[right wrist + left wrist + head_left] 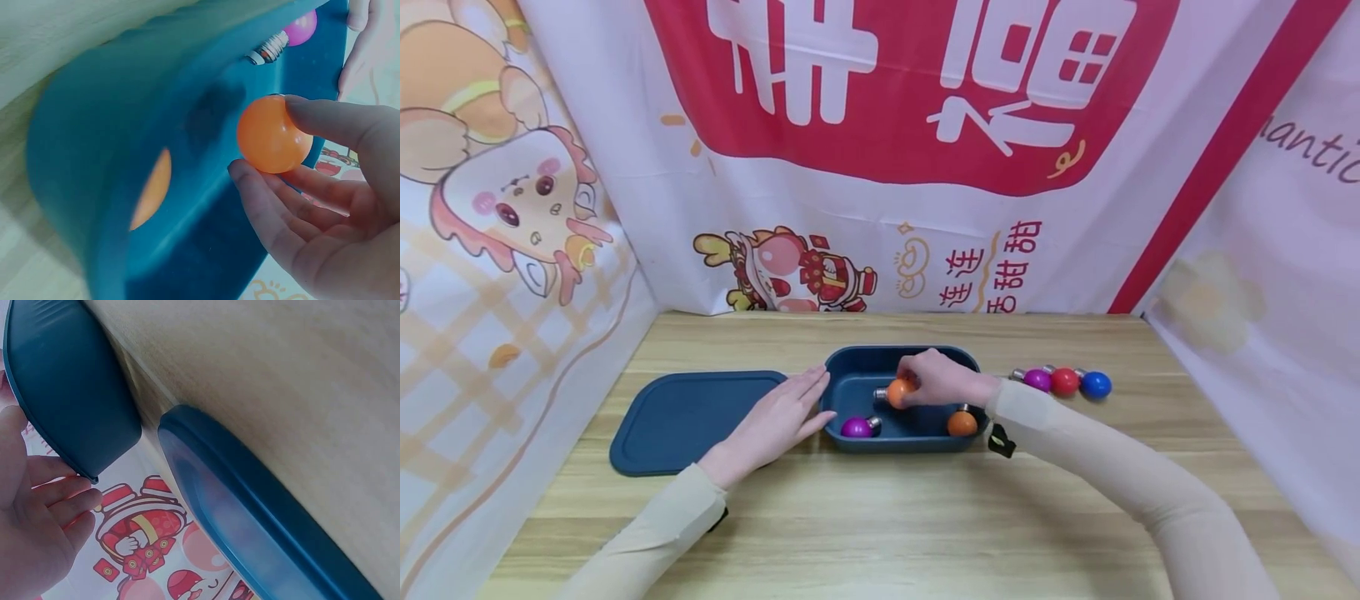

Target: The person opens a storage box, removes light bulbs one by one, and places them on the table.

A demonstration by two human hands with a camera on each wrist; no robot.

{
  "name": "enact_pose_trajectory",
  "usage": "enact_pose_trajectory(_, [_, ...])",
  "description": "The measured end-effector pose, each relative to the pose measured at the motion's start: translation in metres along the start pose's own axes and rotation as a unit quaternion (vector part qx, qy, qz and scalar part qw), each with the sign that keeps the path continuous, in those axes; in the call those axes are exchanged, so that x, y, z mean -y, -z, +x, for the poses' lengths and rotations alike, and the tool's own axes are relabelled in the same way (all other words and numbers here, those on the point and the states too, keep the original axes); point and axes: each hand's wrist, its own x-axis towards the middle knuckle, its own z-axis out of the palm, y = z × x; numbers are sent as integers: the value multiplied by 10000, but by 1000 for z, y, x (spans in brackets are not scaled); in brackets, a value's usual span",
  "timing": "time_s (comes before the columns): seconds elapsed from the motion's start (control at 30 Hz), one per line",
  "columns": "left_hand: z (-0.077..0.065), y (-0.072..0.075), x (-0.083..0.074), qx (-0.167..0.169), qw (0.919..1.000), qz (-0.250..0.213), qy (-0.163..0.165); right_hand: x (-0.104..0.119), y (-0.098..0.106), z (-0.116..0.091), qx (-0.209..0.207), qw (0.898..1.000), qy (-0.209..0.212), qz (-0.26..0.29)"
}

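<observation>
A dark blue rectangular box (pixel 895 445) stands open on the table. Inside it, an orange light bulb (pixel 901 393) is pinched between the thumb and fingers of my right hand (pixel 942 379), its metal screw base pointing left. A purple bulb (pixel 857 427) lies in the box's front left corner, and another orange bulb (pixel 962 423) in the front right corner. My left hand (pixel 778 421) rests against the box's left end with fairly straight fingers at the rim. In the left wrist view those fingertips touch the rim of the box (pixel 75 394).
A flat dark blue lid (pixel 692 421) lies left of the box, partly beneath my left forearm and hand in the head view. Right of the box, a purple bulb (pixel 1037 380), a red bulb (pixel 1063 382) and a blue bulb (pixel 1096 385) lie in a row. Printed cloth walls surround the table.
</observation>
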Motion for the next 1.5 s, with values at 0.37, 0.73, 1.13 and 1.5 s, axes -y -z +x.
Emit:
enact_pose_trajectory(0.37, [1,-1,0,38,10000,21,-28,-12,13,-24,-636,9972,357,154])
enact_pose_trajectory(0.73, [1,0,1,-35,10000,10,-29,-29,31,-50,-1062,9932,322,357])
enact_pose_trajectory(1.13, [1,-1,1,-25,10000,27,-29,-54,43,-82,-1185,9893,-444,724])
enact_pose_trajectory(1.5, [1,-2,1,74,10000,4,19,-73,42,-108,-1199,9838,-954,936])
